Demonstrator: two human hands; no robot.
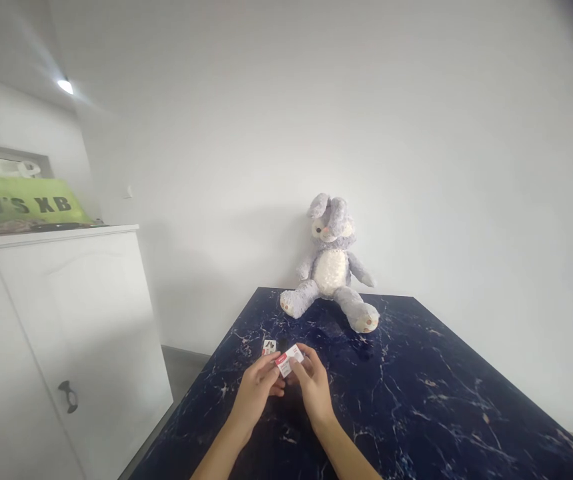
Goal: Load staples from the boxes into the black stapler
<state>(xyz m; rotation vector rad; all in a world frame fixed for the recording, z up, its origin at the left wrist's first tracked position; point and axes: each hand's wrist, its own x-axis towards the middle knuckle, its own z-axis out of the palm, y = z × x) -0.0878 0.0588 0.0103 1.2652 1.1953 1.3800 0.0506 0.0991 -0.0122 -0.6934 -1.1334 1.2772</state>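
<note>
A small white box with a red band (pixel 290 361) is held over the dark blue marbled table (pixel 416 373). My right hand (pixel 313 383) grips its right side, the thumb lying across its face. At the box's left end are the fingers of my left hand (pixel 257 387), closed on its edge. Just beyond my left fingers, a second small white box with dark and red print (pixel 269 346) rests on the table, its lower part hidden by my left hand.
A grey and white plush rabbit (pixel 331 267) sits at the table's far edge against the white wall (pixel 416 133). To the left stands a white cabinet (pixel 81 320) with a dark handle and a green printed bag (pixel 31 202) on top.
</note>
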